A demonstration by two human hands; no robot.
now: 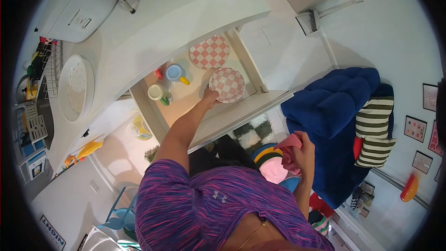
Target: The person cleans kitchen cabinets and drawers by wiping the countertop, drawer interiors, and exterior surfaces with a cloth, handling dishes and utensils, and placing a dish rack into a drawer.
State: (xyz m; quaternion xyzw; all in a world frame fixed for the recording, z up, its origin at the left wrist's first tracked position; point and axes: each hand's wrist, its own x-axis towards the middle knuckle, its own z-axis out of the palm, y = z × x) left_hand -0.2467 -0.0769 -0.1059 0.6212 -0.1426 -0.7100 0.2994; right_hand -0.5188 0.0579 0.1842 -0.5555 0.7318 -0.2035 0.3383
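In the open drawer [153,104], my left hand [210,97] grips the lower left edge of a pink-and-white checkered bowl [226,85]; some of its fingers are hidden by the bowl. Just beyond it lies a matching checkered plate [209,52]. To the left stand a light-blue mug [174,72] with a yellow handle and a cream mug [156,92] with a green handle. A small red item [159,73] shows partly under the counter edge. My right hand [304,152], held outside the drawer at my right side, is closed around a crumpled pink cloth [291,152].
The white counter [153,32] overhangs the drawer's far side. A white oval tray [76,88] and a wire dish rack [53,69] stand to the left. On the right is a blue tufted sofa [325,107] with striped cushions [375,117]. A checkered rug [253,135] lies below the drawer.
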